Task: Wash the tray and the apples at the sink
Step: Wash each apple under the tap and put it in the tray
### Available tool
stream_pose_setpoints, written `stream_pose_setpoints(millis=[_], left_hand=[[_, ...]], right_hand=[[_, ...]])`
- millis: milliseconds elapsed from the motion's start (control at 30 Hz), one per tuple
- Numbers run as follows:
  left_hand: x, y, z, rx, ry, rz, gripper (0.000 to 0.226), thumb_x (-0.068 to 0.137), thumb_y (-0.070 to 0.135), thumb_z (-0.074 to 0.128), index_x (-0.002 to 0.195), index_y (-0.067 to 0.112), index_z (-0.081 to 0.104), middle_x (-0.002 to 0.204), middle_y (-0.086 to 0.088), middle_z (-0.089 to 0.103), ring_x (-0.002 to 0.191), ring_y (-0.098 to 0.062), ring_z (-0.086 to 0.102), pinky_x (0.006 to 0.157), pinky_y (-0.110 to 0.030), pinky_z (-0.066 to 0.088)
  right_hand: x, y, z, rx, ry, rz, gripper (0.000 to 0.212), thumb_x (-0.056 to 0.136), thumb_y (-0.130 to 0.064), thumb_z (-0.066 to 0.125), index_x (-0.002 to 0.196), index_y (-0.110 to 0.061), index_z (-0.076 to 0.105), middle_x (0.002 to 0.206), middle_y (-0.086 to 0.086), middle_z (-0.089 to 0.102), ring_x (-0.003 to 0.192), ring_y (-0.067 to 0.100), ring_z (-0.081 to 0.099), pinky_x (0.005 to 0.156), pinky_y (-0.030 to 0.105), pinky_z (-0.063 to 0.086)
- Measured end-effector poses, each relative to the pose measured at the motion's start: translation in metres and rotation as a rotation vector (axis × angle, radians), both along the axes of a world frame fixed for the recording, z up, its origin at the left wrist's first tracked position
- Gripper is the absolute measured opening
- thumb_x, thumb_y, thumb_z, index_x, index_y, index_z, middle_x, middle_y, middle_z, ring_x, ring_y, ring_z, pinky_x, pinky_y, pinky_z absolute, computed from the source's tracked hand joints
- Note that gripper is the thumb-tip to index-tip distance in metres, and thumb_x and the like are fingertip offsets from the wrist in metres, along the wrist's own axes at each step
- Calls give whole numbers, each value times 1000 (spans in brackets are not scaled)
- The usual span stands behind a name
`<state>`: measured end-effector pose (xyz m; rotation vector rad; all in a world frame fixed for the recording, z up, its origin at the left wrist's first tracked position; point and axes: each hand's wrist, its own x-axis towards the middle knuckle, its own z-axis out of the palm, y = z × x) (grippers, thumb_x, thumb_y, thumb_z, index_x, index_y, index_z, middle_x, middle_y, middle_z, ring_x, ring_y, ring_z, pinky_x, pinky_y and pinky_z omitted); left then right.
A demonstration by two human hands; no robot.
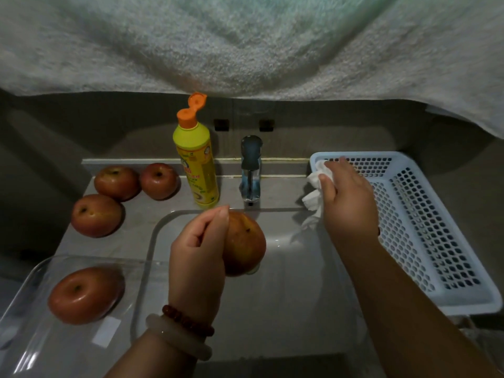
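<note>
Left hand (200,242) fingers grip an apple (245,242) over the sink (300,268); right hand (346,197) clutches tissue (313,197) beside the basket (436,241). Wet fruit may slip; clear tray (27,309) overhangs the counter's front-left edge.

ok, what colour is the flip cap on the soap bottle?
Orange, flipped open, on the yellow soap bottle behind the sink. The head view, the only one, shows it clearly.

Red-orange apples (117,182) streaked with yellow, yellow bottle (197,170) capped in orange with a printed label, white basket (436,268) patterned with round holes, white tissue (317,186), clear tray (32,336), grey sink (286,296), red-brown beads (188,320), pale bangle (177,339)
</note>
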<state>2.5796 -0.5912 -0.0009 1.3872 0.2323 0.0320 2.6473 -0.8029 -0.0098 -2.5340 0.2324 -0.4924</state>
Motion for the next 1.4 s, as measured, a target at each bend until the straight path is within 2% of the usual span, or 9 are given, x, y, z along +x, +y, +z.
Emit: stream_pose_setpoints(millis=[200,333,433,533,767,1000,1133,1300,1400], left_hand=[[-4,-3,2,238,-111,32,21,82,32,46,100,34,55,102,15,57,91,19,55,67,1,43],[1,-3,5,97,-29,64,29,76,42,50,98,28,62,99,10,62,86,8,61,61,-8,48],[4,0,4,-5,35,38,33,82,40,59,100,14,67,91,0,68,85,-16,64,72,-31,51],[6,2,4,-40,47,49,32,82,39,61,100,14,68,89,-2,68,83,-20,63,74,-40,50],[5,0,7,-19,45,57,29,80,44,67,97,20,69,91,3,69,84,-13,65,74,-31,51],[5,0,14,196,-51,78,30,78,43,50,103,33,62,100,17,60,89,17,55,66,-3,45],[7,-1,13,100,-20,135,32,69,50,53,94,35,67,93,17,68,91,4,62,73,-16,50],[8,0,11,99,-19,125,18,76,45,65,91,34,67,89,19,68,89,3,62,67,-7,48],[7,1,11,55,18,109,21,77,49,69,89,31,68,88,15,68,88,-1,63,70,-15,51]], right_hand=[[12,3,-21,-62,347,-84,55,95,-48,49,144,-22,41,158,10,23,144,34,19,113,46,24],[17,8,-26,-49,320,-117,52,96,-41,51,140,-16,43,148,14,34,132,36,36,104,41,33],[19,10,-26,-39,196,-143,41,99,-30,46,134,-8,49,133,18,47,114,35,50,96,37,38],[20,7,-21,8,64,-208,42,101,-30,44,138,-12,46,138,17,45,118,34,50,97,37,40],[29,2,-26,136,369,-233,79,87,-63,54,148,-17,30,151,17,27,136,39,32,108,48,31],[27,6,-25,93,342,-196,85,80,-55,68,148,-20,29,151,15,27,136,39,31,105,47,35],[25,10,-22,32,324,-212,87,80,-58,67,149,-23,28,156,12,23,143,37,17,109,54,30],[22,15,-18,-5,291,-196,86,80,-59,65,148,-21,29,154,11,27,140,34,23,108,51,31],[21,16,-17,-5,282,-167,84,81,-58,65,148,-22,30,152,11,30,138,34,26,108,50,30]])
